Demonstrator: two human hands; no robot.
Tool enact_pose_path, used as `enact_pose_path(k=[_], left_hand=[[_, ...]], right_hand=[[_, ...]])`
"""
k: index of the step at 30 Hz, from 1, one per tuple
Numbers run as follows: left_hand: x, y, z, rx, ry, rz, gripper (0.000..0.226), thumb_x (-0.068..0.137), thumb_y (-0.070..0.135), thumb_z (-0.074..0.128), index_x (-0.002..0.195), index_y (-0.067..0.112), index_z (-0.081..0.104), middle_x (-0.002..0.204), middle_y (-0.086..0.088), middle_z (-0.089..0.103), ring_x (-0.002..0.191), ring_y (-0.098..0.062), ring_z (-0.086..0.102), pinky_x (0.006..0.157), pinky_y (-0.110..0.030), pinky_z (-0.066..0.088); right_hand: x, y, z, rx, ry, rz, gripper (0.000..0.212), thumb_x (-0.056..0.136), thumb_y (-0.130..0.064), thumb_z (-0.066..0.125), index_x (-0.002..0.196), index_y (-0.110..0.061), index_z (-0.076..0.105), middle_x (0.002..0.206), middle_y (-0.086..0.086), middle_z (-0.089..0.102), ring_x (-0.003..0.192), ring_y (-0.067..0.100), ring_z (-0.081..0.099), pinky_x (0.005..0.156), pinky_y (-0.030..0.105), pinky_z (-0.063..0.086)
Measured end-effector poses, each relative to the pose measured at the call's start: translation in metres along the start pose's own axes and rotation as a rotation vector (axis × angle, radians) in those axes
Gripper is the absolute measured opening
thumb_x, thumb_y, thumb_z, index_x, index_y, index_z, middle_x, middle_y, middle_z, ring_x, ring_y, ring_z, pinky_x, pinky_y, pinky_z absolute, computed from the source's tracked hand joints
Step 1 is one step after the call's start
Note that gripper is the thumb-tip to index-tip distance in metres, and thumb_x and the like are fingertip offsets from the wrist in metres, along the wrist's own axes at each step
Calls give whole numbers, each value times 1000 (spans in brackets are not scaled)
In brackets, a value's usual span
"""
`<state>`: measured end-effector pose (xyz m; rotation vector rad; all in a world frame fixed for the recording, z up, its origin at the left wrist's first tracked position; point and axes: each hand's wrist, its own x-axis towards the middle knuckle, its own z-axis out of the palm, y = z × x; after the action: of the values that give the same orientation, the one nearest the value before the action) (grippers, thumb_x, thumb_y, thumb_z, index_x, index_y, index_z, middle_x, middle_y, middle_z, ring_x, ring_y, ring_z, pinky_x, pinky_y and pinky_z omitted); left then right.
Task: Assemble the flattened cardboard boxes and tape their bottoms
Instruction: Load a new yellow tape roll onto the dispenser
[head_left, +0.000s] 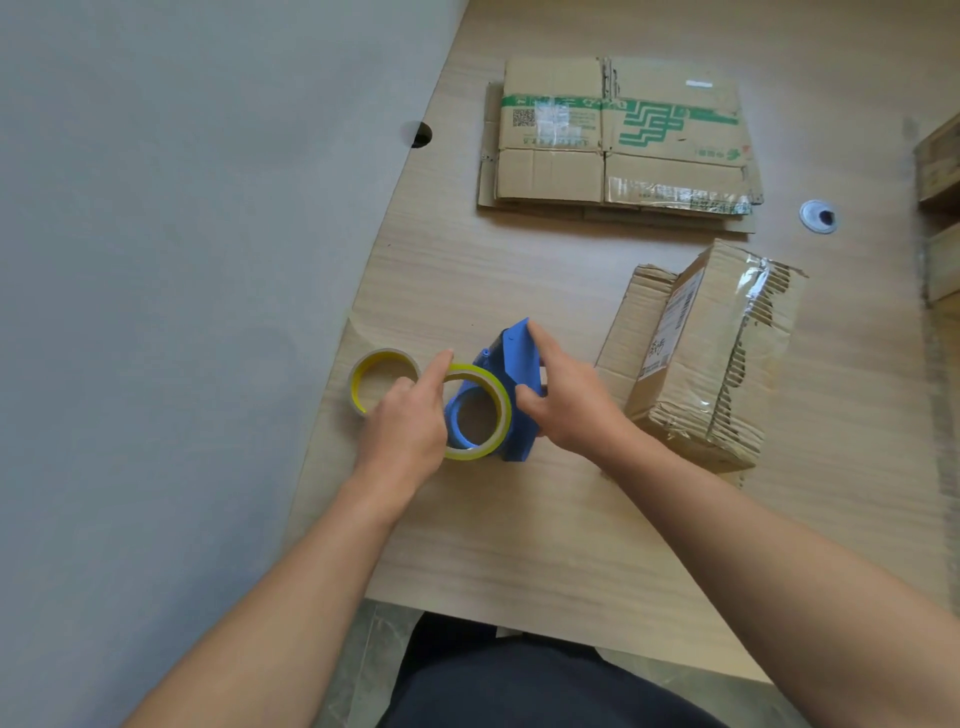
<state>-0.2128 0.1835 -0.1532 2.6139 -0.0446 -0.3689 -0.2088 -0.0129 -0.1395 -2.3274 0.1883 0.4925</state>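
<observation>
Flat stack of cardboard boxes (618, 140) lies at the far side of the table (519, 545). The top one has green print & a QR label, w/ old clear tape on its near flap. All are folded flat, so no inside shows.

A 2nd box (711, 358) is near the R edge, lying on its side and part-squashed. It has torn corrugated edges, a shipping label on one face & shiny tape over the top. A flap is spread on the table toward the hands. Can't see into it.

Blue tape dispenser (519, 364) sits mid-table, just L of that box, w/ a yellow-edged tape roll (501, 410) seated on its hub. A spare roll (382, 379) lies flat just L of it, beside the table edge.

L hand (405, 421) is between the 2 rolls. Its index finger is stretched out straight, tip on the top rim of the mounted roll. The other fingers are curled under and the thumb is hidden, so can't tell if it grips the roll.

R hand (566, 395) wraps the dispenser body from the R side, fingers over the top edge & thumb curled against the near face. It has a firm hold.

A round cable grommet (819, 215) is set in the table further R, well apart from the stack.
</observation>
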Motion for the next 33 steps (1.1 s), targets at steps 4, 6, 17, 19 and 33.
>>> enact_pose_path(k=[4,6,17,19,33], left_hand=[[-10,8,10,-415,68,-40,42,105,19,41,145,29,48,100,-5,68,92,-23,62,75,-25,39],[-14,11,11,-530,86,-24,40,105,20,42,142,32,50,91,3,67,82,-9,61,71,-20,40],[-23,5,11,-348,-127,213,46,98,29,41,142,33,52,122,0,67,107,-10,65,96,-30,49],[-25,5,12,-291,-131,215,47,97,33,39,143,33,51,127,-1,66,111,-20,65,97,-39,50],[-14,-1,6,-198,-85,260,40,103,20,46,142,25,53,134,-4,62,123,-21,56,101,-28,40]], right_hand=[[-5,6,-6,171,20,66,72,96,-24,61,155,-37,22,143,4,50,99,24,64,74,48,62],[-5,6,-8,194,5,61,72,96,-26,64,155,-38,24,144,2,49,100,23,65,69,46,63],[-5,14,-10,275,-23,25,66,95,-19,67,149,-40,36,138,1,49,94,9,65,57,35,62],[-4,16,-10,255,-26,8,66,95,-20,67,149,-40,36,137,1,49,94,9,65,56,35,62],[-11,23,-11,-30,-46,-110,59,96,-21,61,151,-30,40,130,5,52,110,23,58,88,43,55]])
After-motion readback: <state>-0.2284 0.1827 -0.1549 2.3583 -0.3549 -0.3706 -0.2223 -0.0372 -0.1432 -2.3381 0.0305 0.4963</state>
